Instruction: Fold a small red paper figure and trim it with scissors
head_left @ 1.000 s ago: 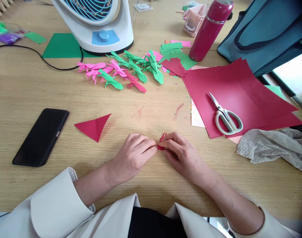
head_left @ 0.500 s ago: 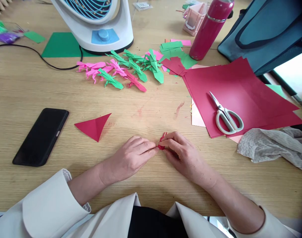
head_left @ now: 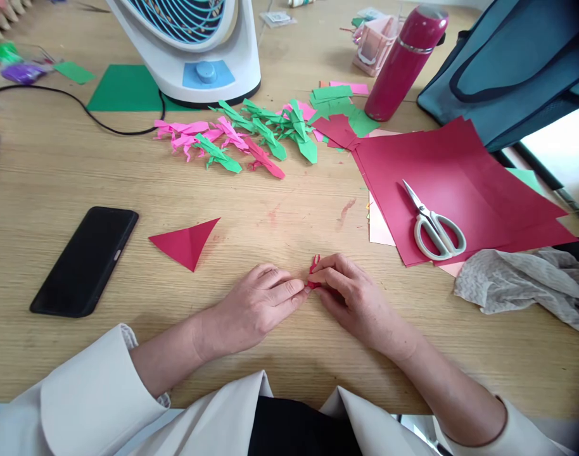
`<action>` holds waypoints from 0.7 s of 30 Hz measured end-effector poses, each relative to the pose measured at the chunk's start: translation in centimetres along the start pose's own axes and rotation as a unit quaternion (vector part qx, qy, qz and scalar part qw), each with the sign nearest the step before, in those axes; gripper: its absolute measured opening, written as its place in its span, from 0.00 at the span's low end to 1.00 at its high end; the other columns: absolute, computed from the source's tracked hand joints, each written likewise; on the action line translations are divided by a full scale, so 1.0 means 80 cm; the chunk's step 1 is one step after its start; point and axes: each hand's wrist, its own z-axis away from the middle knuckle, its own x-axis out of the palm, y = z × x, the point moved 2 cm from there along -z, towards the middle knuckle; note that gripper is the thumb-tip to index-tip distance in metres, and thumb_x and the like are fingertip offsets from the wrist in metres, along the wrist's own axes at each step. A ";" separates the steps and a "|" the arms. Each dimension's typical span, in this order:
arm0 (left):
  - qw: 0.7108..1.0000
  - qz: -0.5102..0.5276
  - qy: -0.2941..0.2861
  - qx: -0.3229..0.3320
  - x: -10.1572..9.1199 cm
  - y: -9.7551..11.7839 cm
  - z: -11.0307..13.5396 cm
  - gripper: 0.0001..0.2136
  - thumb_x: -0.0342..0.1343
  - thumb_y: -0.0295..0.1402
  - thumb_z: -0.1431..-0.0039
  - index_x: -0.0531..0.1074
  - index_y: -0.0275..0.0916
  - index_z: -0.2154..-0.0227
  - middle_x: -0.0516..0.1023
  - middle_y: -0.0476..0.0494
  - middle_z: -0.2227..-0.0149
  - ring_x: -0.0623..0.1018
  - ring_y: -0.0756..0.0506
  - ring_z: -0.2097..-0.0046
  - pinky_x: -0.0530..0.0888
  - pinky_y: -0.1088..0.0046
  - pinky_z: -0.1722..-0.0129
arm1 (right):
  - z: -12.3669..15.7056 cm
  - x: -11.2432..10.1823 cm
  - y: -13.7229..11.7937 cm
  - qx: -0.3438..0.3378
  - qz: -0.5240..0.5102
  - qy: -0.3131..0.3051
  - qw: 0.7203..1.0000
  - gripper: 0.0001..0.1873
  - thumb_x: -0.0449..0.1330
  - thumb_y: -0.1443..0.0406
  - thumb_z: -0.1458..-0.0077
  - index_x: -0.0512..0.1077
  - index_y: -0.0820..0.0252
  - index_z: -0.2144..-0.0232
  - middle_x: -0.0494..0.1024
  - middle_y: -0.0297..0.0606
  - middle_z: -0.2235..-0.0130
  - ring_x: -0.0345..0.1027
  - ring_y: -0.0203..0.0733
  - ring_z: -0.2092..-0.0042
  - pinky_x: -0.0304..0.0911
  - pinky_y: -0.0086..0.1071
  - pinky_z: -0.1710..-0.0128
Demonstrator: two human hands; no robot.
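Observation:
Between my fingertips, low over the front middle of the table, is a small folded red paper piece (head_left: 315, 276) with thin prongs pointing away from me. My right hand (head_left: 353, 294) pinches it, covering much of it. My left hand (head_left: 258, 304) is closed too, thumb and fingers pinching the paper's left edge. A red paper triangle (head_left: 189, 243) with a crease lies to the left of my hands. Farther back lie folded paper figures in pink, green and red (head_left: 265, 166).
A black phone (head_left: 85, 261) lies at left. White-handled scissors (head_left: 434, 228) rest on red paper sheets (head_left: 479, 183) at right, with a grey cloth (head_left: 522, 282) in front. Behind stand a fan (head_left: 206, 79), a red flask (head_left: 406, 63) and a blue bag (head_left: 503, 69).
My fingers have shifted slightly on the small red paper, and a little more of its prongs shows. The whole view has moved a bit; the other things lie as before.

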 end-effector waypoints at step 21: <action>0.997 -0.057 0.014 -0.041 0.007 0.016 0.006 0.15 0.48 0.25 0.34 0.69 0.36 0.46 0.76 0.41 0.51 0.71 0.42 0.49 0.71 0.62 0.49 | 0.001 -0.003 0.005 -0.037 -0.028 0.006 0.999 0.15 0.49 0.74 0.36 0.73 0.57 0.55 0.72 0.44 0.55 0.69 0.43 0.53 0.68 0.40 0.52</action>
